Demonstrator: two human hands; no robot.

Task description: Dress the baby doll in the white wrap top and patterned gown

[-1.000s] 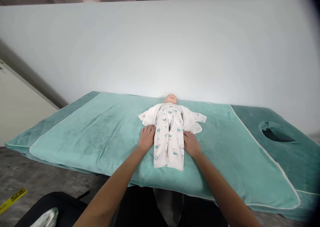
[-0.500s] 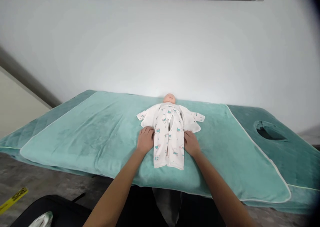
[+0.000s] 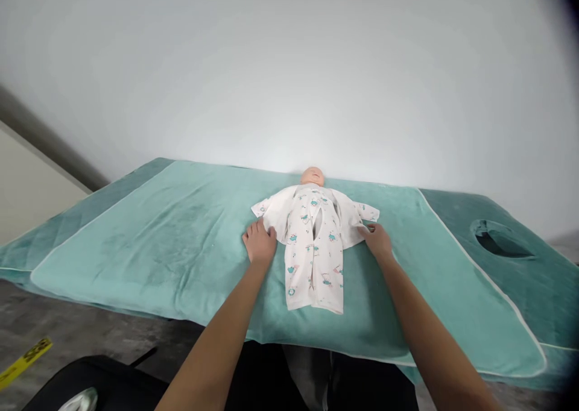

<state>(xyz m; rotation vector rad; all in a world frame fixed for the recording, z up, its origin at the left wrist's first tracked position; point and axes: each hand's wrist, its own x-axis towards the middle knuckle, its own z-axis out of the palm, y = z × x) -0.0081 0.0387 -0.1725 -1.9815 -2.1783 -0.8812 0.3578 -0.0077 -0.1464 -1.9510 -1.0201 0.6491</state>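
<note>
A baby doll lies face up on the green padded bed, only its head showing. White patterned baby clothes cover the rest: a baby shirt with its front flaps spread and sleeves out to both sides, and baby pants laid down the middle over it. My left hand, fingers curled, is at the lower edge of the left flap and seems to grip it. On the other side, my right hand pinches the outer edge of the right flap. Both palms face down, just above the bed cover.
A light green blanket covers most of the bed. At the right, the darker bed cover has a face hole. A white wall rises behind. At lower left are a black seat and yellow floor tape.
Both hands have left the sides of the pants and moved outward and up to the shirt flaps. The flap edges now sit nearer the pants. The view has tipped down slightly.
</note>
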